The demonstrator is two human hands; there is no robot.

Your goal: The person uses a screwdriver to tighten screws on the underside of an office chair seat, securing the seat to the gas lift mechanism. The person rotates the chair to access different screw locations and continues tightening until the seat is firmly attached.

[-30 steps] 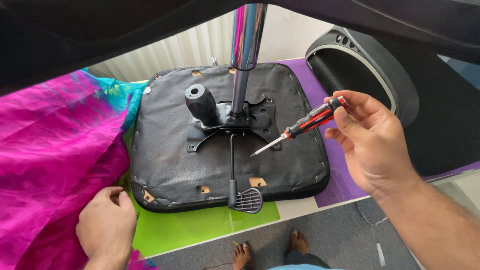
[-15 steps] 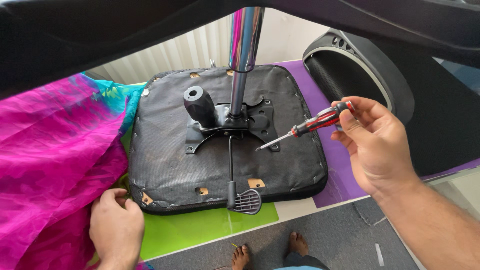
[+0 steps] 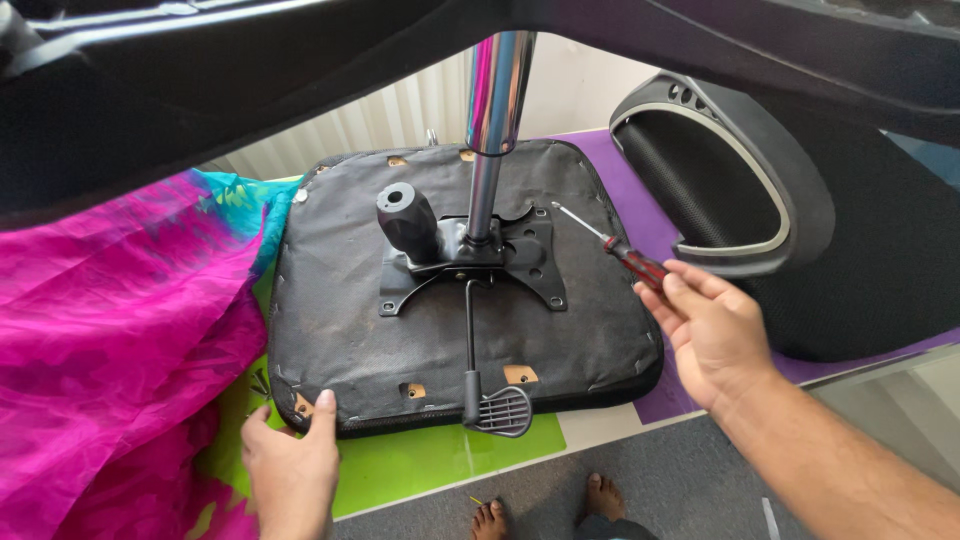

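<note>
We are holding a red-and-black screwdriver (image 3: 618,247) in our right hand (image 3: 712,335), the grip clenched around its handle, and the tool has swung round from a moment ago: its tip is now pointing up and away from the grip, toward the far edge of the metal mounting plate (image 3: 480,262), rather than down at the plate's near side. Our right hand has also dropped lower, off the seat's right edge. Our left hand (image 3: 292,470) is pressing flat, grip released, on the near left corner of the upturned black chair seat (image 3: 350,320), thumb resting on the fabric. Just beyond the screwdriver tip the chrome gas column (image 3: 493,120) is rising from the plate, with a black knob (image 3: 405,215) beside it and a lever with a paddle end (image 3: 497,410) running toward us. To the left of the left grip, pink cloth (image 3: 110,340) is lying bunched; to the right sits the chair's backrest (image 3: 740,190).
</note>
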